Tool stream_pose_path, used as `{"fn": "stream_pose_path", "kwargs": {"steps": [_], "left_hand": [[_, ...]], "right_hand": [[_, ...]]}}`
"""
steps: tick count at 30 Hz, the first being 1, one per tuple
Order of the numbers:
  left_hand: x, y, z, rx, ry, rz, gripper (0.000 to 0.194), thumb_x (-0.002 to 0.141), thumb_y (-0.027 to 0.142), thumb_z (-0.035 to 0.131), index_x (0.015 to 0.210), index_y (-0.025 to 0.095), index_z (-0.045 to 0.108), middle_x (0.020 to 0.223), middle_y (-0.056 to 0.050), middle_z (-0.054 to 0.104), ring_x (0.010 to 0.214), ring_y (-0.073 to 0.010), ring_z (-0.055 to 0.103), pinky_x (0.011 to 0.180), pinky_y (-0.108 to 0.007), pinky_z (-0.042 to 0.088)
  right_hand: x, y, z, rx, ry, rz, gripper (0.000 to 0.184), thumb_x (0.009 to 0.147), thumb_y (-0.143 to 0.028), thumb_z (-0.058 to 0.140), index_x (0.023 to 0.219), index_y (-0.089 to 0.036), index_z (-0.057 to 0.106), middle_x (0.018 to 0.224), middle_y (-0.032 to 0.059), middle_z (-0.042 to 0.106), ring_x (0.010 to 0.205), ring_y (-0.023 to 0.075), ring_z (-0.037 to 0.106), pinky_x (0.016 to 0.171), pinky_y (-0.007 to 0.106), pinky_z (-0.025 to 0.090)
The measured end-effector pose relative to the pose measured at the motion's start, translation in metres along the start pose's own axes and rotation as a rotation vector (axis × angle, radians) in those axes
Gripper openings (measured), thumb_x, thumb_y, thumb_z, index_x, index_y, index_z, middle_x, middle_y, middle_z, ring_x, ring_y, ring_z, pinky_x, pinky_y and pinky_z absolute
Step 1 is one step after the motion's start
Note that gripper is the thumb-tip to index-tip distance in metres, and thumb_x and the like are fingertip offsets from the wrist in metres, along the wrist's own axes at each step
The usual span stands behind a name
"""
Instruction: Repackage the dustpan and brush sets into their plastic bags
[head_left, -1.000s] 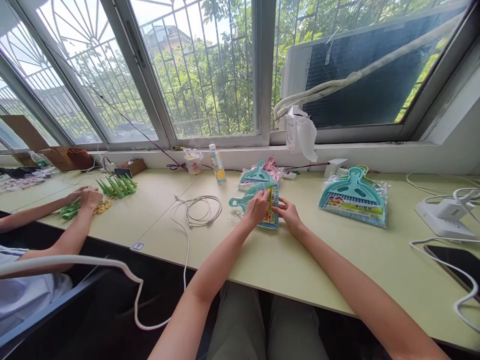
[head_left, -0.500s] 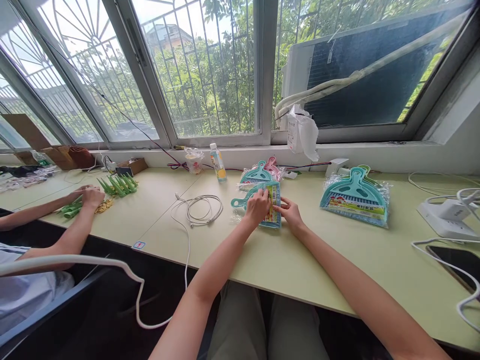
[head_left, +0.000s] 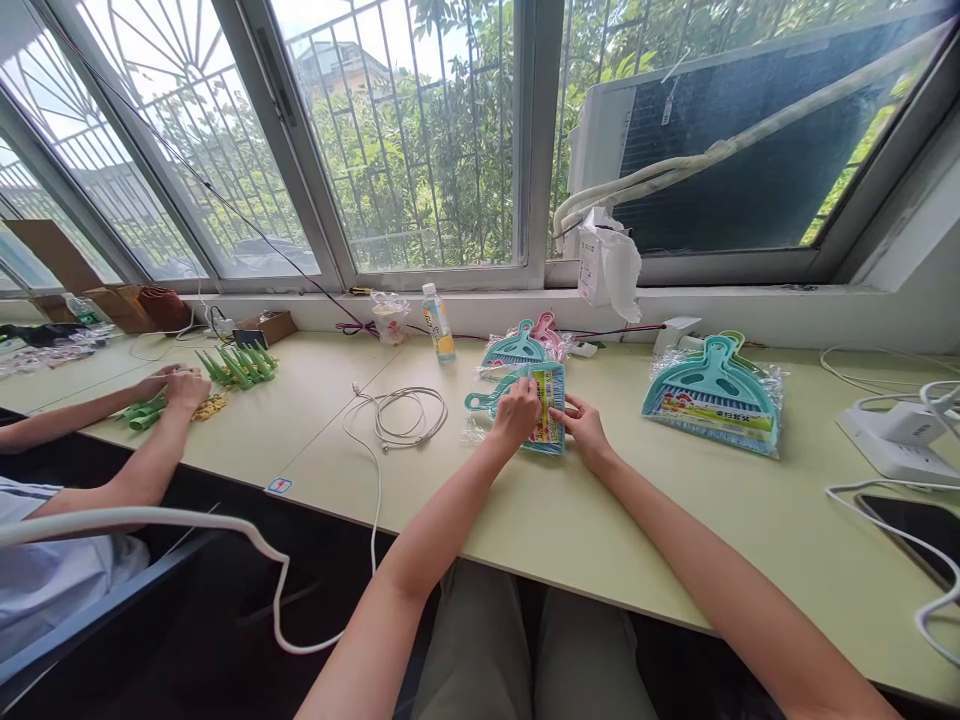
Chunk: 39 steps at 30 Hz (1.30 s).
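A small turquoise dustpan and brush set (head_left: 553, 384) in clear wrapping lies sideways on the table, its handle pointing left. A yellow printed label runs down over its blue bristles. My left hand (head_left: 516, 414) rests on top of the set with bent fingers closed against it, covering its middle. From the other side, my right hand (head_left: 586, 428) pinches the wide right-hand edge between thumb and fingers. Just behind lie another wrapped turquoise dustpan set (head_left: 517, 346) and a pink one (head_left: 547, 328). To the right sits a stack of wrapped dustpan sets (head_left: 712, 390), turquoise over green.
A coiled white cable (head_left: 409, 415) lies left of my hands. A drink bottle (head_left: 438, 322) and a bagged cup (head_left: 390, 320) stand near the windowsill. On the right are a power strip (head_left: 896, 440) and a phone (head_left: 911, 530). At left a co-worker's hands (head_left: 184, 388) handle green pieces.
The view has shifted very slightly. Both my hands stay on the dustpan and brush set, with hardly any visible movement.
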<state>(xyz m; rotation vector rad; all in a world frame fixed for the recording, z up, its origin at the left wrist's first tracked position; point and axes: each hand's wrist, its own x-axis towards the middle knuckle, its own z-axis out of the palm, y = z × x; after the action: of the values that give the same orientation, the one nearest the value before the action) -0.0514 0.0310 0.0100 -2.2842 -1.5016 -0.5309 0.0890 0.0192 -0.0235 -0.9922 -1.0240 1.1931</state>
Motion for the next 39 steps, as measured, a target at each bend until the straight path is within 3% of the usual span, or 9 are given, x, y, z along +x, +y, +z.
{"fn": "stream_pose_path", "kwargs": {"steps": [5, 8, 16, 22, 27, 33, 39], "left_hand": [[0.000, 0.001, -0.005, -0.096, -0.001, -0.024, 0.049, 0.095, 0.044, 0.042, 0.134, 0.014, 0.046, 0.114, -0.015, 0.057, 0.101, -0.0236, 0.058, 0.067, -0.027, 0.048], [0.001, -0.003, -0.008, -0.144, -0.058, -0.002, 0.052, 0.094, 0.048, 0.044, 0.136, 0.016, 0.044, 0.116, -0.014, 0.055, 0.104, -0.0235, 0.057, 0.069, -0.027, 0.048], [0.002, -0.010, -0.010, -0.189, -0.164, 0.058, 0.059, 0.091, 0.047, 0.050, 0.141, 0.018, 0.037, 0.120, -0.015, 0.051, 0.108, -0.0259, 0.054, 0.073, -0.029, 0.050], [0.003, -0.011, -0.004, -0.265, -0.137, 0.065, 0.059, 0.091, 0.041, 0.053, 0.143, 0.020, 0.037, 0.121, -0.016, 0.050, 0.107, -0.0276, 0.055, 0.074, -0.030, 0.049], [0.003, -0.010, 0.002, -0.335, -0.113, 0.013, 0.057, 0.094, 0.033, 0.047, 0.147, 0.020, 0.029, 0.116, -0.014, 0.054, 0.093, -0.0242, 0.059, 0.068, -0.028, 0.046], [0.001, -0.003, -0.001, -0.388, -0.109, -0.014, 0.045, 0.095, 0.018, 0.037, 0.140, 0.021, 0.038, 0.116, -0.011, 0.055, 0.086, -0.0192, 0.062, 0.069, -0.026, 0.046], [0.002, -0.001, 0.001, -0.386, -0.023, -0.128, 0.043, 0.095, 0.027, 0.045, 0.136, 0.019, 0.040, 0.112, -0.011, 0.058, 0.092, -0.0210, 0.062, 0.069, -0.026, 0.046]], "right_hand": [[0.002, 0.002, -0.002, 0.034, 0.009, -0.004, 0.061, 0.055, -0.035, 0.087, 0.109, -0.020, 0.064, 0.082, 0.0037, 0.075, 0.070, 0.0214, 0.070, 0.061, 0.034, 0.059], [0.004, 0.004, -0.004, 0.069, 0.023, 0.005, 0.059, 0.055, -0.035, 0.087, 0.108, -0.021, 0.064, 0.083, 0.0038, 0.075, 0.071, 0.0216, 0.071, 0.062, 0.034, 0.060], [0.007, 0.006, -0.007, 0.082, 0.051, 0.042, 0.060, 0.057, -0.028, 0.086, 0.111, -0.019, 0.062, 0.086, 0.0049, 0.075, 0.072, 0.0205, 0.071, 0.062, 0.032, 0.060], [0.006, 0.005, -0.007, 0.078, 0.060, 0.041, 0.058, 0.058, -0.023, 0.084, 0.111, -0.019, 0.062, 0.084, 0.0044, 0.075, 0.072, 0.0203, 0.071, 0.062, 0.032, 0.060], [0.006, 0.003, -0.007, 0.083, 0.084, 0.020, 0.053, 0.058, -0.021, 0.082, 0.107, -0.020, 0.062, 0.080, 0.0024, 0.075, 0.069, 0.0200, 0.070, 0.060, 0.033, 0.060], [0.005, 0.001, -0.005, 0.088, 0.118, 0.000, 0.056, 0.053, -0.023, 0.085, 0.104, -0.019, 0.062, 0.078, 0.0019, 0.074, 0.070, 0.0202, 0.070, 0.061, 0.032, 0.059], [0.007, 0.004, -0.005, 0.073, 0.100, -0.014, 0.059, 0.053, -0.028, 0.085, 0.107, -0.020, 0.062, 0.082, 0.0027, 0.075, 0.075, 0.0219, 0.070, 0.067, 0.036, 0.061]]}}
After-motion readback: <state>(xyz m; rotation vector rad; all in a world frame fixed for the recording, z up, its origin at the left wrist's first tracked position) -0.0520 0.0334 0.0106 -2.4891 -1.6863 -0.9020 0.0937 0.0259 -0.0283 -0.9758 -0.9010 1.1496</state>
